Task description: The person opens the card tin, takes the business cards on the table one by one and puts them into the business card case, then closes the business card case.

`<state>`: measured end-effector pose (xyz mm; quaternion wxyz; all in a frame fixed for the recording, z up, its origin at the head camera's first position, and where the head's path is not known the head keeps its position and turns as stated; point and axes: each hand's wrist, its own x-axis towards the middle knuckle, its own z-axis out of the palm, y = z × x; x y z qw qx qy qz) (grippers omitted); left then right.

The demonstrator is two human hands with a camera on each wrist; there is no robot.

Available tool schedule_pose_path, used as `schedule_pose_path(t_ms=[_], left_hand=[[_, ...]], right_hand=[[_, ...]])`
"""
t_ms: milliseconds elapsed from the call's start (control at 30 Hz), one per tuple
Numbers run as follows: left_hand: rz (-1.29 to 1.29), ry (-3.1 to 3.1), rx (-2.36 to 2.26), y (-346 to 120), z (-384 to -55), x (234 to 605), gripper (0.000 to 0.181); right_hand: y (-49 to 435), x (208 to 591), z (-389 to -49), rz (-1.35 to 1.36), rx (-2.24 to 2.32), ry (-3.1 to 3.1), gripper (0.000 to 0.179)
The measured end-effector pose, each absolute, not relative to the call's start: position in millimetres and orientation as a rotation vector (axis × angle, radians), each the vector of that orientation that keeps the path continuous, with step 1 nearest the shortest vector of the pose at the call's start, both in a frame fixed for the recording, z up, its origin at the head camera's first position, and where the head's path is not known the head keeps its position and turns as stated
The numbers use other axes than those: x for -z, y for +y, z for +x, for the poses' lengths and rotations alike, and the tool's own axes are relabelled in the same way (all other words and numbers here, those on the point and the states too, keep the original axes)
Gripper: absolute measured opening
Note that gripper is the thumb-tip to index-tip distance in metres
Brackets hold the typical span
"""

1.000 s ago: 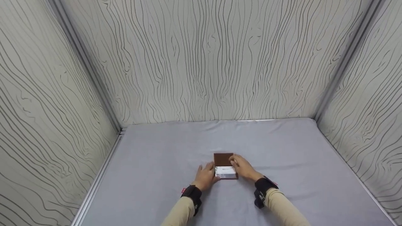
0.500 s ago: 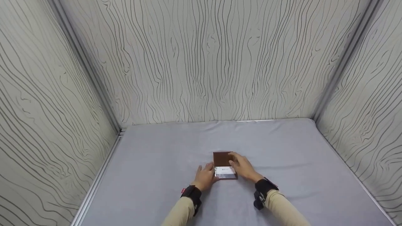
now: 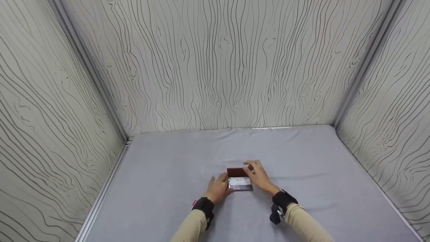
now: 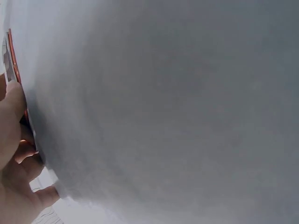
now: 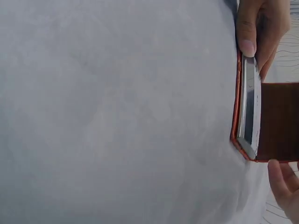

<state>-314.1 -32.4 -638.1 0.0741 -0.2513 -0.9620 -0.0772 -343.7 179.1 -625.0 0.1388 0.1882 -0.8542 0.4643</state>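
Note:
A brown card case (image 3: 236, 172) lies opened on the cloth between the two hands, its lid raised at the far side. White cards (image 3: 239, 181) fill its near half; in the right wrist view they form a thick stack (image 5: 251, 102). My left hand (image 3: 216, 189) grips the left end, thumb (image 5: 249, 46) on the near corner and fingers along the side. At the right edge of the lid (image 5: 279, 121), my right hand (image 3: 260, 176) has its curled thumb and forefinger on the rim. The left wrist view catches only a sliver of the case (image 4: 14, 58) beyond the left hand (image 4: 14, 140).
A pale grey cloth (image 3: 174, 161) with soft wrinkles covers the table. Wood-grain patterned panels (image 3: 215, 67) rise behind it and on both sides, joined by grey metal corner posts (image 3: 366, 67). Each wrist wears a black strap (image 3: 285, 199) with a camera.
The lid, lying flatter before, now tilts up and looks shorter in the head view. My right hand's fingers have moved to the lid's far right corner. The left hand keeps its place.

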Motion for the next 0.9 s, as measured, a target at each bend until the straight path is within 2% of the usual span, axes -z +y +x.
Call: schedule_pose_path(t_ms=[67, 133, 433, 700, 900], left_hand=[[-0.758, -2.881, 0.185, -33, -315, 640, 0.059], [-0.757, -2.884, 0.152, -33, -315, 641, 0.058], [-0.762, -2.922, 0.211, -34, -315, 638, 0.059], [-0.771, -2.928, 0.253, -36, -314, 632, 0.059], [-0.772, -2.942, 0.292, -36, -315, 635, 0.061]], right_hand=[[182, 628, -344, 0.589, -1.282, -2.459, 0.016], [184, 630, -345, 0.625, -1.227, -2.467, 0.015], [193, 629, -343, 0.771, -1.186, -2.627, 0.028], [203, 626, -341, 0.961, -1.04, -2.646, 0.028], [210, 627, -333, 1.1, -0.931, -2.663, 0.036]])
